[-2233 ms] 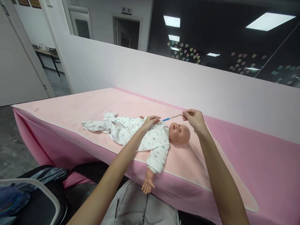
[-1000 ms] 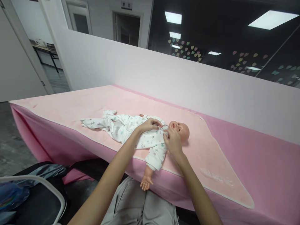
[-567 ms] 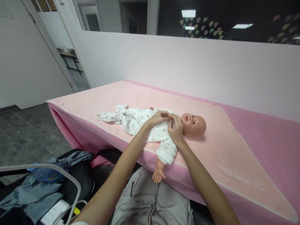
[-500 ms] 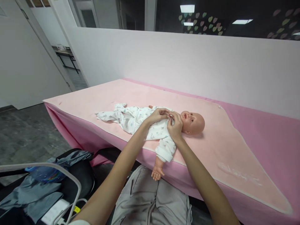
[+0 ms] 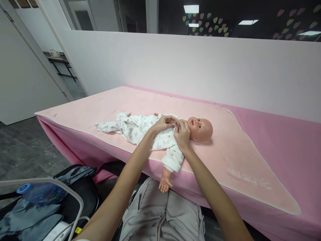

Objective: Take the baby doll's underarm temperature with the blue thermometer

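A baby doll point(image 5: 200, 129) in a white printed sleepsuit point(image 5: 140, 129) lies on its back on a light pink blanket point(image 5: 225, 157), head to the right. One bare doll arm hangs over the near edge. My left hand point(image 5: 163, 122) and my right hand point(image 5: 182, 132) meet at the doll's chest just below its chin. Both pinch the sleepsuit's fabric near the collar, fingers curled. What lies between the fingertips is too small to make out.
The blanket covers a darker pink table point(image 5: 288, 140) that runs along a white partition wall point(image 5: 200, 67). A black chair with grey cloth and a blue-capped bottle point(image 5: 37, 194) stands at the lower left. My grey trousers point(image 5: 163, 217) are below the table edge.
Earlier my right hand held a thin blue-tipped stick above the doll's head; it has since come down to the collar. Both hands have stayed at the chest while the view shifted.
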`<state>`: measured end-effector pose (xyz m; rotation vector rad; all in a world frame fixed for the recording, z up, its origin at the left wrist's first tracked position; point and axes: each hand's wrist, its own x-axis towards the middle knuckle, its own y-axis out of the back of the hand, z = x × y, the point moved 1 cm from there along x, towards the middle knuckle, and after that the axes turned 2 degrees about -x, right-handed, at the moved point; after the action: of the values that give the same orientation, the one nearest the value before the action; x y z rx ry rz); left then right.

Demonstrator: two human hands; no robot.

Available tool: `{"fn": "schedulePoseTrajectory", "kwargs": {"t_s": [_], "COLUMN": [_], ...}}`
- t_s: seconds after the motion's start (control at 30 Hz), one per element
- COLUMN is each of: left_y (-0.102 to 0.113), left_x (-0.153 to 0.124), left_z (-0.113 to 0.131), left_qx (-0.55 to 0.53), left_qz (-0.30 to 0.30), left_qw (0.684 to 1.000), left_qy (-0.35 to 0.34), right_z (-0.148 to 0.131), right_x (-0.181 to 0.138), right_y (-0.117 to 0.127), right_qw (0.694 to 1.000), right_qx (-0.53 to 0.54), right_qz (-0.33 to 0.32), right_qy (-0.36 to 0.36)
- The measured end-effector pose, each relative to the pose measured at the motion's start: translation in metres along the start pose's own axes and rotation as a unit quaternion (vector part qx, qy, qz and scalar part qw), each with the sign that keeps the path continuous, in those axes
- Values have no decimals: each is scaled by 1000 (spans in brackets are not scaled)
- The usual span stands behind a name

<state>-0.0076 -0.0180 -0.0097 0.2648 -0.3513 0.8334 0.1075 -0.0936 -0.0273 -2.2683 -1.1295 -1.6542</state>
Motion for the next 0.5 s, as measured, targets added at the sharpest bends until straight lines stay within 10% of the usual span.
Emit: {"fn": "schedulePoseTrajectory", "kwargs": {"t_s": [0.5], "left_y": [-2], "left_x": [-3], "left_z": [4], "left_qx": [-15], "left_qz": [47], "left_qw": [999], "left_qy": [23], "right_z": [3], "right_x": [-2], "right_y": [1], "right_qw": [999], "right_qx": [-11], "right_qz": [-38], "right_qy": [30]}}
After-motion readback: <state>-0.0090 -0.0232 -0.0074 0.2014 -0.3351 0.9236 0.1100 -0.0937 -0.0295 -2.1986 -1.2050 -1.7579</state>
